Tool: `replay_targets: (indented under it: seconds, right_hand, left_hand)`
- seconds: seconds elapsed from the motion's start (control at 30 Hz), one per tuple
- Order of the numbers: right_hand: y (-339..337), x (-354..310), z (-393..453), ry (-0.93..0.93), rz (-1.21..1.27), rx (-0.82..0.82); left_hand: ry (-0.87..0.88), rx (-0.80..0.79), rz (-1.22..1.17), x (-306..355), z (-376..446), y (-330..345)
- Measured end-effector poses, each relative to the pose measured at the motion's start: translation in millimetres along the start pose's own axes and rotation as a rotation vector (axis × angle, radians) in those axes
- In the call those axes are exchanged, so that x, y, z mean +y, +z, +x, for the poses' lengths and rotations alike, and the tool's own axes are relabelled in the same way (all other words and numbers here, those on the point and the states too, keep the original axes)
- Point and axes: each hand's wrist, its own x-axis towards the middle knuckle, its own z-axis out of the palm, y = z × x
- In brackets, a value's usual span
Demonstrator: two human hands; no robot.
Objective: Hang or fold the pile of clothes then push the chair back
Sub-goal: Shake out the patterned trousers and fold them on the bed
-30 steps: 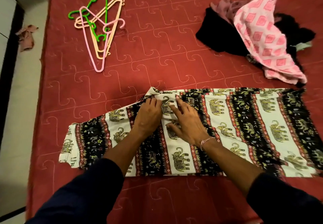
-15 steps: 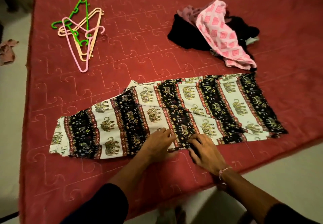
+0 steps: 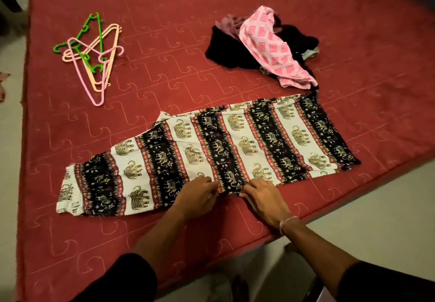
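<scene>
Two bare hands meet at the near edge of a pair of elephant-print trousers (image 3: 211,151) laid flat across a red quilted bedspread (image 3: 164,7), seen from the head camera. The left hand (image 3: 196,195) lies palm down on the hem, fingers bent over the cloth; whether it pinches the fabric cannot be told. The right hand (image 3: 261,198), a thin bracelet (image 3: 287,221) at its wrist, presses just beside it with its fingertips on the same edge, and its grip cannot be told either. The trousers run from near left to far right, banded in black, white and red. Beyond their far right end sits the pile of clothes (image 3: 240,49), black garments heaped under a pink diamond-patterned piece (image 3: 270,49); the pile's near edge almost touches the trousers. At far left, well apart from both, several plastic hangers (image 3: 94,59) in green, peach and pink lie tangled on the spread. Pale floor (image 3: 376,212) shows at near right past the bed's edge.
</scene>
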Motion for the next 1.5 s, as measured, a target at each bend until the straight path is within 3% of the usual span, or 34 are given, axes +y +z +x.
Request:
replay_targets:
  seconds: [0.17, 0.3, 0.43, 0.53, 0.6, 0.67, 0.8, 0.93, 1.13, 1.23, 1.33, 1.5]
  right_hand:
    - [-1.3, 1.8, -4.4, -0.06, 0.116, -0.019]
    - [-10.4, 26.5, -12.5, 0.119, 0.161, 0.045]
    - [-25.0, 71.7, -30.7, 0.651, 0.176, 0.205]
    - [-43.9, 113.8, -41.2, 1.281, 0.42, 0.39]
    - [-45.7, 145.6, -44.8, 1.572, 0.591, 0.501]
    - [-44.6, 168.3, -43.0, 1.71, 0.765, 0.555]
    - [-52.3, 203.7, -25.7, 1.795, 1.041, 0.627]
    - [-61.0, 226.9, -21.9, 1.778, 1.117, 0.583]
    - [-67.5, 235.4, -38.0, 1.772, 0.738, 0.593]
    - [-76.8, 230.4, -29.3, 1.729, 0.414, 0.48]
    - [-79.2, 231.9, 1.2, 1.327, 0.108, 0.446]
    - [-64.3, 238.3, 100.7, 0.575, 0.182, 0.062]
  left_hand:
    - [0.051, -0.103, 0.085, 5.5, 6.6, -2.1]
    - [0.094, -0.116, 0.175, 19.4, 23.5, 5.4]
    - [0.168, -0.109, 0.205, 39.2, 45.8, 19.2]
    - [0.243, -0.107, 0.231, 56.3, 68.6, 27.3]
    - [0.299, -0.114, 0.233, 67.5, 85.2, 30.6]
    - [0.328, -0.131, 0.237, 75.9, 99.4, 29.9]
    - [0.336, -0.12, 0.195, 85.4, 126.7, 26.1]
    - [0.288, -0.049, 0.186, 79.8, 151.7, 22.5]
    - [0.115, 0.033, 0.192, 63.3, 181.9, 13.4]
    - [0.042, 0.014, 0.184, 50.8, 191.7, 11.5]
    - [0.002, 0.045, 0.215, 41.1, 201.9, 12.8]
    - [-0.172, 0.111, 0.231, 20.8, 225.4, 3.3]
